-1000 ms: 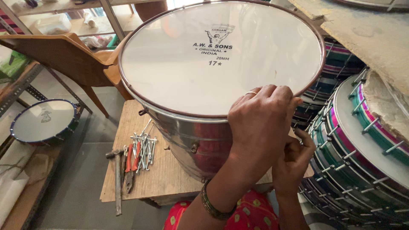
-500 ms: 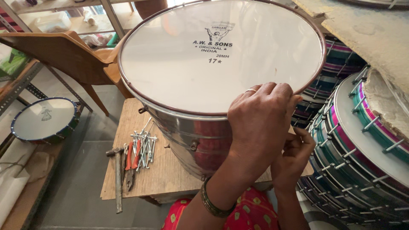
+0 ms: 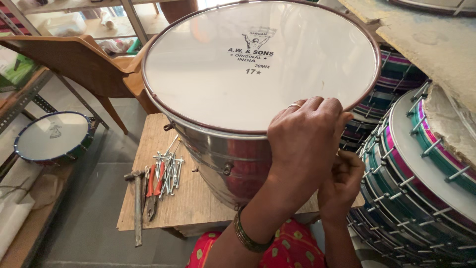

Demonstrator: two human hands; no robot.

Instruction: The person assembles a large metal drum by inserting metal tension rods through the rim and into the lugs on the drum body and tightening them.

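Viewing from the head camera, the large drum (image 3: 258, 74) stood on a low wooden table (image 3: 183, 208), with its white skin facing up and its bright steel shell (image 3: 218, 159) below the dark hoop.

The left hand (image 3: 305, 144) lay on the near right part of the rim. Its fingers (image 3: 317, 106) were bent, pressed together and clasped over the hoop; the fingertips were hidden past the edge. The right hand (image 3: 342, 183) sat lower, just beside the shell and under the left wrist. Its fingers were curled inward, but what they pinched, if anything, could not be told, because the left hand covered that spot.

Judged from this pose, the work was a fitting at the hoop's edge. To do that step well:
- The upper hand should press the hoop down flat, so the skin does not lift or skew.
- The lower hand should work by feel and stay square to the shell.
- The drum should stay centred on the table, as its base overhangs near the edge.

A pile of metal hooks (image 3: 166, 168), red-handled pliers (image 3: 151, 193) and a hammer (image 3: 137, 198) lay on the table's left part, well apart from both hands. Stacked striped drums (image 3: 421, 198) stood close on the right, and a small drum (image 3: 52, 136) rested on a shelf at the left.
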